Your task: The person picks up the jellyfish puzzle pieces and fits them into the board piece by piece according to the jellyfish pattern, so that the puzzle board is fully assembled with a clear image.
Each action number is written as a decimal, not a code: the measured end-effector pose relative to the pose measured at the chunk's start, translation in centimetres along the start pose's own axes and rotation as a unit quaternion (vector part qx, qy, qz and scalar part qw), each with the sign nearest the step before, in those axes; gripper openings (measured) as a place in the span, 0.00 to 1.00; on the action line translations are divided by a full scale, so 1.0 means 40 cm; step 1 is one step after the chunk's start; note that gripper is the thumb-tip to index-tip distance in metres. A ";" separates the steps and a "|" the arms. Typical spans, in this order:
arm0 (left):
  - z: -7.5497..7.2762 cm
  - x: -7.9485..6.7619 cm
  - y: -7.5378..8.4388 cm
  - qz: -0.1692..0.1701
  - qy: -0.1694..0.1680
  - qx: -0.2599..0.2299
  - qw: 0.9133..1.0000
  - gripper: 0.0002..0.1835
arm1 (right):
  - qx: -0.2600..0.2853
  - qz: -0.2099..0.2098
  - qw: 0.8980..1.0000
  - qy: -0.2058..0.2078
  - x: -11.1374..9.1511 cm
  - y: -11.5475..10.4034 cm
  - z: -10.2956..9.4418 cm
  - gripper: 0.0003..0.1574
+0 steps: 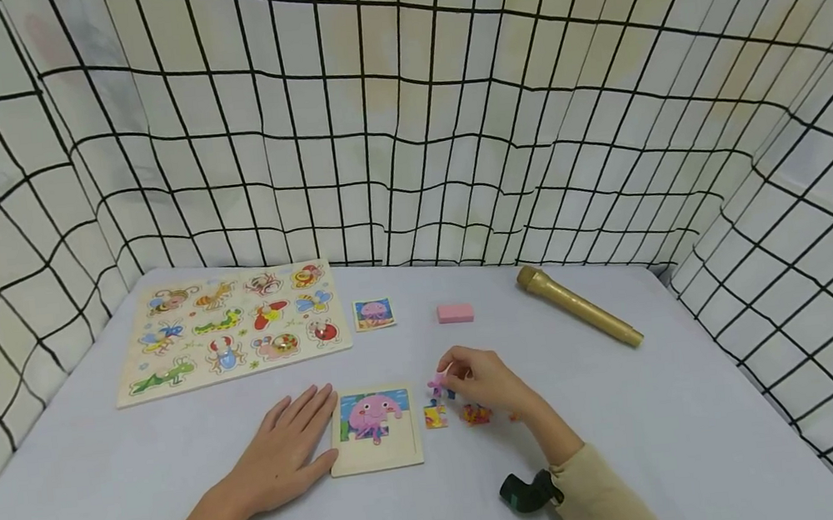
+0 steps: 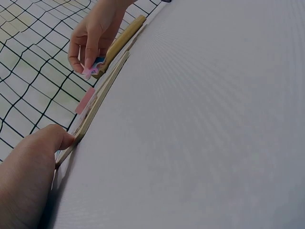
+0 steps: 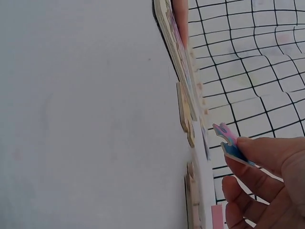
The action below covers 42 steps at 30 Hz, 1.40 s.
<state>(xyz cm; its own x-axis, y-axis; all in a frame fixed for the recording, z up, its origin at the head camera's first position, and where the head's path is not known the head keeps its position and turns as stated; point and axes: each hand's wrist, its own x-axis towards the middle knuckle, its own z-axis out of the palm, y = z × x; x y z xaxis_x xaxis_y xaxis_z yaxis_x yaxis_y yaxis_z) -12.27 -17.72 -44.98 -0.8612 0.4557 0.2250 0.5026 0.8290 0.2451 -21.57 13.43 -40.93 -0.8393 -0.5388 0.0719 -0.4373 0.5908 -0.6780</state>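
A small wooden jigsaw board (image 1: 377, 458) lies flat on the table, partly filled with a pink octopus picture; its lower part shows bare wood. My left hand (image 1: 288, 452) rests at its left edge with fingers spread straight, the thumb touching the side. Just right of the board, my right hand (image 1: 484, 379) pinches a pink and blue jigsaw piece (image 3: 232, 143) between thumb and index finger, above the table. Beneath and beside that hand lie loose pieces, among them a yellow piece (image 1: 435, 416) and an orange-red piece (image 1: 476, 414).
A large insect puzzle board (image 1: 247, 375) lies at the back left. Behind the small board are an octopus picture card (image 1: 374, 314) and a pink block (image 1: 455, 313). A gold tube (image 1: 579, 307) lies back right. Black netting (image 1: 404, 135) surrounds the table; a dark curved object (image 1: 525, 492) sits by the right sleeve.
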 end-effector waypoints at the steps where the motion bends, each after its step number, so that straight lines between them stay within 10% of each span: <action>1: 0.000 0.000 -0.001 0.000 0.000 0.001 1.000 0.37 | 0.002 -0.001 1.000 -0.004 0.003 -0.003 0.003 0.06; 42: 0.002 0.002 0.000 -0.001 0.001 0.008 1.000 0.37 | -0.021 -0.104 0.991 -0.083 0.043 -0.077 0.111 0.04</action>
<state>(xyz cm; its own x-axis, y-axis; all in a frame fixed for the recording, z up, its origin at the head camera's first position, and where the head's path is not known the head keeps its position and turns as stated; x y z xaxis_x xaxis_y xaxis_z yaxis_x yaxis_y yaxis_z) -12.36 -17.67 -45.03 -0.8620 0.4531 0.2272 0.4996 0.8352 0.2300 -20.21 8.01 -41.95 -0.6662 -0.7412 0.0832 -0.6115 0.4789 -0.6298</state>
